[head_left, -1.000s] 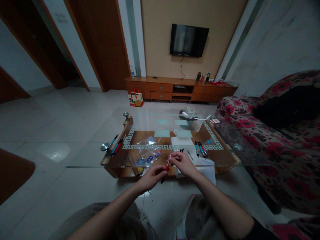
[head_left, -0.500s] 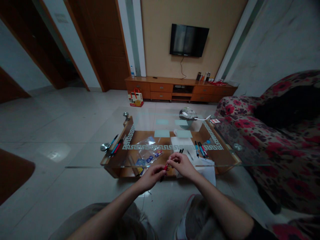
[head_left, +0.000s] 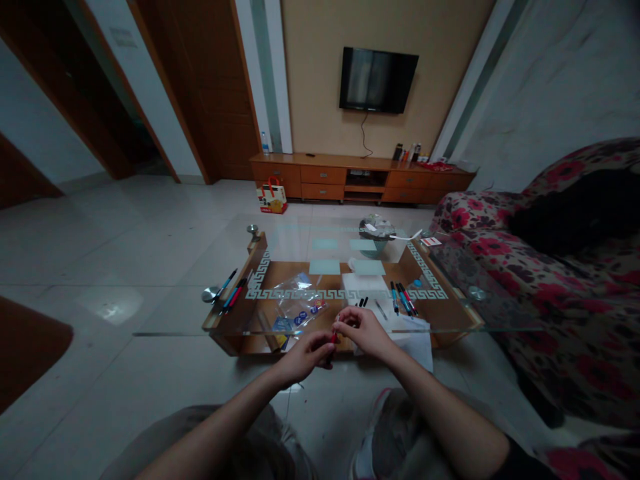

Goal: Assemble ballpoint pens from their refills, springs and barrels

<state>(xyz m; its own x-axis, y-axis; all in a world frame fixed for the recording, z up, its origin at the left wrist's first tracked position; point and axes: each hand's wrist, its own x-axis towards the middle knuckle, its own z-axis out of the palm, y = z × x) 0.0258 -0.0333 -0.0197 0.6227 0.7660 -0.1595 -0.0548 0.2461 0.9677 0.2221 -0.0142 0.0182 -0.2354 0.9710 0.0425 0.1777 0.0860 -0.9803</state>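
At the glass table (head_left: 324,267), left hand (head_left: 301,355) and right hand (head_left: 364,328) pinch a red pen (head_left: 334,339) (any lettering unreadable).

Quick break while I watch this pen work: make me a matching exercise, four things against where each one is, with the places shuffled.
Things
1. television
2. red pen piece
3. bag with red handles
4. bottle

Places
A. on the floor, before the cabinet
B. on top of the cabinet, at its left end in the picture
C. up on the wall
D. in the left hand, right hand at its upper end

Pairs: 1-C, 2-D, 3-A, 4-B
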